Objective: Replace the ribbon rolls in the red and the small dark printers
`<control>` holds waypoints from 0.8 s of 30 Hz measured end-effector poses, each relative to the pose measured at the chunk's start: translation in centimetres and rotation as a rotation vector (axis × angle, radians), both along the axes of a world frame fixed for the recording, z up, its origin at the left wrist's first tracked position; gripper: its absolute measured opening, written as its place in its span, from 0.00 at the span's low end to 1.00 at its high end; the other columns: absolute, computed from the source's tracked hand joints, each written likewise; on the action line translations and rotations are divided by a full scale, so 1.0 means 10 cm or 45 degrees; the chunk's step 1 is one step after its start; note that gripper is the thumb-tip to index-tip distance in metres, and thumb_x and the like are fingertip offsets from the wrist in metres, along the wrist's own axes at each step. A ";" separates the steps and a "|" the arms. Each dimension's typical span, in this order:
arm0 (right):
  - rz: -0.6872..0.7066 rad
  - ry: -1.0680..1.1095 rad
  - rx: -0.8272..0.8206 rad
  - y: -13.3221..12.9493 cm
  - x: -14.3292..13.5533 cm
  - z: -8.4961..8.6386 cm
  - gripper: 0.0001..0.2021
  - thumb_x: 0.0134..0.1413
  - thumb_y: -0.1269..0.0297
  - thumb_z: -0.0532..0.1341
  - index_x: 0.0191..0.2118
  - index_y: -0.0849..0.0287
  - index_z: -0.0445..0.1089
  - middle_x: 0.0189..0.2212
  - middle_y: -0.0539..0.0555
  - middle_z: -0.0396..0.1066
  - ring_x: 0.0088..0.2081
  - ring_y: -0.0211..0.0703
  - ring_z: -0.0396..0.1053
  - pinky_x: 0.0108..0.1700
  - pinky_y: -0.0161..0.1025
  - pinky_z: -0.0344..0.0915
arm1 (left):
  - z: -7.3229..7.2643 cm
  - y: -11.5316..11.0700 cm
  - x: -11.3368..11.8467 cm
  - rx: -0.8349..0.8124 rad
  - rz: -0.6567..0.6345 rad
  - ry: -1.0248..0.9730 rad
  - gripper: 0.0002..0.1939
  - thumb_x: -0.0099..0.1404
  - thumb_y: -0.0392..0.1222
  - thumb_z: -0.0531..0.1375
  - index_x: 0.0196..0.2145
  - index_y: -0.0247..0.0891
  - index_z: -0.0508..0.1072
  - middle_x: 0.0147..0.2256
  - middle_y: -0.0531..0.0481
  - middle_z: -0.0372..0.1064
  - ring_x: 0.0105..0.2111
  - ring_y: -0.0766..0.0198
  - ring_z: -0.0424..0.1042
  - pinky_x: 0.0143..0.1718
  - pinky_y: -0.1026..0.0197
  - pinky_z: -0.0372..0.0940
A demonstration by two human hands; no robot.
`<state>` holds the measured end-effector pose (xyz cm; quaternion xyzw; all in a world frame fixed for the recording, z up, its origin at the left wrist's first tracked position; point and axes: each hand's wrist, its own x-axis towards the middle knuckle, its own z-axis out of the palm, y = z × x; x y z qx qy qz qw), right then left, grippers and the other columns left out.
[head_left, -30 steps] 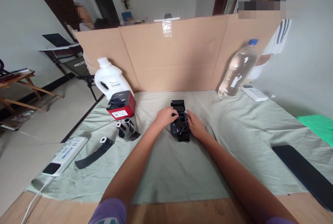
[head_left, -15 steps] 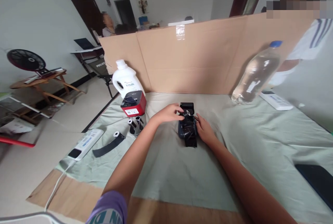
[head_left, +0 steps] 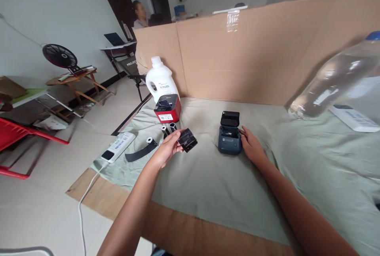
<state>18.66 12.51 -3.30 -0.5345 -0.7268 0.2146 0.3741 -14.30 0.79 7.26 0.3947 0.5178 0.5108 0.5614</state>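
My left hand (head_left: 169,149) is closed, its fingers pinching a strip of black label tape (head_left: 187,140). The tape is glossy and creased, and part of it is hidden behind the fingers. It is held over the cloth, left of a small dark label printer (head_left: 229,145). The printer's lid (head_left: 230,118) stands raised at the back, with a dark compartment showing below it. My right hand (head_left: 252,145) lies against the printer's right side, fingers stretched out and touching its edge. Just beyond the left hand are small black rolls (head_left: 172,127) standing on end.
A partly unrolled black strip (head_left: 141,152) lies at left by a white power strip (head_left: 119,147). Behind stand a red and black box-shaped device (head_left: 168,109) and a white jug (head_left: 162,79). A cardboard screen (head_left: 231,62) edges the back; a large clear bottle (head_left: 332,81) leans right.
My left hand has lifted the black tape out of the printer and carried it left. The printer's compartment is now uncovered. My right hand stays at its side. The view has shifted left.
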 end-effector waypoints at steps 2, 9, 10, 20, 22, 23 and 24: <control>-0.003 0.010 -0.007 0.00 0.00 0.01 0.27 0.63 0.61 0.48 0.65 0.61 0.59 0.56 0.63 0.71 0.58 0.55 0.68 0.62 0.58 0.61 | 0.00 -0.13 -0.07 -0.005 0.015 0.073 0.29 0.59 0.59 0.65 0.51 0.38 0.69 0.28 0.54 0.64 0.24 0.70 0.63 0.29 0.65 0.60; -0.006 0.022 -0.012 -0.03 0.00 0.05 0.26 0.63 0.61 0.49 0.65 0.58 0.60 0.56 0.61 0.71 0.58 0.55 0.68 0.61 0.58 0.62 | -0.05 -0.43 -0.35 -0.045 0.281 0.227 0.23 0.58 0.58 0.62 0.43 0.38 0.72 0.32 0.51 0.69 0.27 0.65 0.66 0.28 0.64 0.60; -0.010 0.020 -0.019 -0.03 0.00 0.06 0.26 0.63 0.61 0.49 0.65 0.58 0.60 0.56 0.61 0.71 0.58 0.55 0.68 0.61 0.58 0.62 | -0.04 -0.46 -0.41 -0.051 0.345 0.262 0.23 0.59 0.58 0.61 0.42 0.38 0.73 0.35 0.50 0.71 0.30 0.63 0.68 0.29 0.64 0.61; -0.008 0.001 -0.025 0.00 0.00 0.02 0.26 0.63 0.60 0.48 0.65 0.58 0.59 0.56 0.61 0.71 0.58 0.55 0.68 0.61 0.58 0.62 | 0.39 -0.64 -0.91 -0.009 0.292 0.799 0.23 0.59 0.64 0.62 0.38 0.41 0.71 0.29 0.53 0.66 0.29 0.63 0.65 0.28 0.64 0.60; 0.000 0.001 -0.023 0.00 0.01 0.02 0.26 0.63 0.60 0.48 0.65 0.58 0.59 0.56 0.61 0.71 0.58 0.56 0.68 0.61 0.59 0.62 | 0.43 -0.63 -0.93 -0.016 0.266 0.916 0.23 0.58 0.64 0.63 0.38 0.41 0.72 0.28 0.53 0.66 0.28 0.62 0.65 0.28 0.63 0.59; 0.002 0.003 -0.024 0.00 0.01 0.02 0.26 0.63 0.60 0.48 0.65 0.58 0.59 0.56 0.61 0.71 0.58 0.56 0.68 0.61 0.59 0.62 | 0.43 -0.63 -0.94 -0.023 0.276 0.961 0.23 0.58 0.64 0.62 0.39 0.41 0.72 0.28 0.53 0.67 0.28 0.61 0.65 0.28 0.63 0.59; 0.004 0.005 -0.025 0.00 0.01 0.02 0.26 0.63 0.60 0.48 0.65 0.58 0.59 0.57 0.61 0.71 0.58 0.56 0.68 0.61 0.59 0.62 | 0.43 -0.62 -0.95 -0.031 0.289 1.001 0.24 0.59 0.65 0.61 0.40 0.42 0.73 0.29 0.52 0.68 0.28 0.61 0.66 0.28 0.63 0.59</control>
